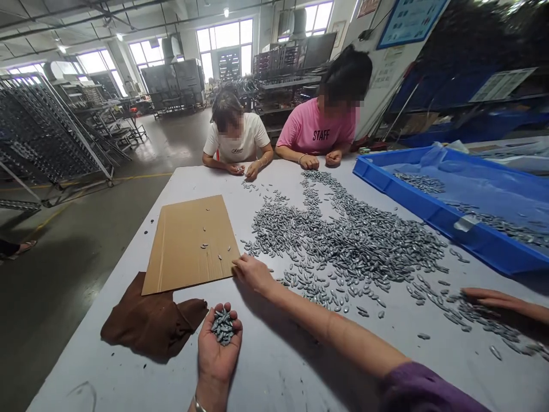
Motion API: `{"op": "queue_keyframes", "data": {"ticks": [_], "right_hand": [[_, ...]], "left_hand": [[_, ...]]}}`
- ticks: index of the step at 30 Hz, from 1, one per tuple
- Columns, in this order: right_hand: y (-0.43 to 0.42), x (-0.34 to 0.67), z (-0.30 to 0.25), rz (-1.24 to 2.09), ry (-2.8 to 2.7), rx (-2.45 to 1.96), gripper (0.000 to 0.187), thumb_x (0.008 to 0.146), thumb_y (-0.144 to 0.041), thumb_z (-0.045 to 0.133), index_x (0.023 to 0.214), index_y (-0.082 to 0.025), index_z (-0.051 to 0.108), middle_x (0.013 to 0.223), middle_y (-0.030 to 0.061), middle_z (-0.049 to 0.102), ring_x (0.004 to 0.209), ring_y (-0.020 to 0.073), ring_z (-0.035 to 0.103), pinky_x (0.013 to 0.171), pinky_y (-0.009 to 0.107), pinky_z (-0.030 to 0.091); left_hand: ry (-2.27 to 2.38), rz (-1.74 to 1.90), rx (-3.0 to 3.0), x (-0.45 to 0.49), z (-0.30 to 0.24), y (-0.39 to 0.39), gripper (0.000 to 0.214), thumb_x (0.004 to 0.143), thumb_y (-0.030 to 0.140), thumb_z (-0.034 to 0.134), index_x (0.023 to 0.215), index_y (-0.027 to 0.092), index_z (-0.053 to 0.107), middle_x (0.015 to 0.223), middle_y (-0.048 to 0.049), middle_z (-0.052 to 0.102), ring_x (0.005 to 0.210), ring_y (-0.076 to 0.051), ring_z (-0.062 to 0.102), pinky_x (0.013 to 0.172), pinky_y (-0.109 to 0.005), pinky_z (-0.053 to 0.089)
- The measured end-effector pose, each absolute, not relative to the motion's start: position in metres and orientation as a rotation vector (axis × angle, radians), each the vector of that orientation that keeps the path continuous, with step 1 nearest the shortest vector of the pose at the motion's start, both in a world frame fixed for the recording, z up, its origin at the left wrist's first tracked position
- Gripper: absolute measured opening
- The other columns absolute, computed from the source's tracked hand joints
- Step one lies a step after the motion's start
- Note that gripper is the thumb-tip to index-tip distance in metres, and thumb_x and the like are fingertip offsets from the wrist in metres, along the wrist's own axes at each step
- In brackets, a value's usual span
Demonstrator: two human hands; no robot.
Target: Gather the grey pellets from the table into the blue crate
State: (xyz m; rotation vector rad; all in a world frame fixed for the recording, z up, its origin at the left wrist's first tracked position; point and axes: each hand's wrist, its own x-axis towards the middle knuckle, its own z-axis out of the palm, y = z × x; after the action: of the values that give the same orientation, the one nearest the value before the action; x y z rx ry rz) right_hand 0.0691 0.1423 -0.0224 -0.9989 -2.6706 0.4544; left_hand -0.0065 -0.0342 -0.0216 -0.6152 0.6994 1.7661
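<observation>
My left hand (pixel 218 349) is palm up near the table's front edge, fingers cupped round a small heap of grey metal pieces (pixel 222 327). My right hand (pixel 254 273) reaches across to the right edge of a flat cardboard sheet (pixel 189 243), its fingers drawn together in a pinch; what they hold is too small to make out. A few single pieces lie scattered on the cardboard. A large spread of the same metal pieces (pixel 343 240) covers the white table (pixel 274 366) just right of my right hand.
A brown cloth (pixel 150 323) lies left of my left hand. A blue tray (pixel 433 214) with more pieces stands at the right. Another person's hand (pixel 493 298) rests at the right edge. Two people (pixel 235 137) (pixel 326 123) sort pieces at the far end. Racks stand at left.
</observation>
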Motion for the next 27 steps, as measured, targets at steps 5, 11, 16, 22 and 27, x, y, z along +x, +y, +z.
{"op": "queue_keyframes", "data": {"ticks": [5, 11, 16, 22, 27], "right_hand": [[0.157, 0.011, -0.032, 0.434, -2.674, -1.038, 0.026, 0.103, -0.029, 0.046, 0.105, -0.019, 0.070, 0.107, 0.0128, 0.068, 0.099, 0.0227, 0.063, 0.081, 0.030, 0.044], [0.156, 0.008, -0.035, 0.475, -2.633, -1.156, 0.029, 0.105, -0.024, 0.038, 0.107, -0.017, 0.067, 0.107, 0.0123, 0.069, 0.097, 0.0207, 0.065, 0.078, 0.028, 0.042], [0.152, 0.017, -0.032, 0.530, -2.628, -1.177, 0.025, 0.105, -0.023, 0.042, 0.108, -0.017, 0.066, 0.112, 0.0121, 0.068, 0.099, 0.0212, 0.065, 0.077, 0.028, 0.042], [0.155, 0.023, -0.030, 0.624, -2.637, -1.122, 0.022, 0.103, -0.022, 0.046, 0.105, -0.020, 0.067, 0.110, 0.0090, 0.069, 0.098, 0.0199, 0.065, 0.076, 0.027, 0.041], [0.155, 0.023, -0.033, 0.732, -2.568, -1.107, 0.016, 0.100, -0.020, 0.051, 0.100, -0.019, 0.066, 0.109, 0.0105, 0.069, 0.101, 0.0211, 0.064, 0.082, 0.028, 0.042]], "left_hand": [[0.699, 1.759, -0.650, -0.005, -0.027, -0.035, 0.014, 0.095, 0.015, 0.055, 0.088, 0.014, 0.067, 0.089, -0.0098, 0.071, 0.073, -0.020, 0.066, 0.060, -0.030, 0.052], [0.724, 1.751, -0.675, -0.001, -0.022, -0.035, 0.013, 0.095, 0.017, 0.057, 0.086, 0.014, 0.066, 0.089, -0.0102, 0.071, 0.072, -0.020, 0.066, 0.059, -0.031, 0.052], [0.727, 1.752, -0.641, -0.001, -0.024, -0.036, 0.011, 0.094, 0.017, 0.058, 0.087, 0.014, 0.066, 0.088, -0.0099, 0.070, 0.073, -0.019, 0.066, 0.060, -0.030, 0.053], [0.709, 1.749, -0.639, -0.001, -0.027, -0.037, 0.009, 0.093, 0.017, 0.059, 0.087, 0.014, 0.066, 0.089, -0.0093, 0.071, 0.074, -0.019, 0.067, 0.061, -0.031, 0.053], [0.698, 1.747, -0.606, 0.000, -0.029, -0.038, 0.009, 0.093, 0.017, 0.058, 0.088, 0.015, 0.066, 0.087, -0.0089, 0.070, 0.074, -0.019, 0.067, 0.062, -0.031, 0.053]]}}
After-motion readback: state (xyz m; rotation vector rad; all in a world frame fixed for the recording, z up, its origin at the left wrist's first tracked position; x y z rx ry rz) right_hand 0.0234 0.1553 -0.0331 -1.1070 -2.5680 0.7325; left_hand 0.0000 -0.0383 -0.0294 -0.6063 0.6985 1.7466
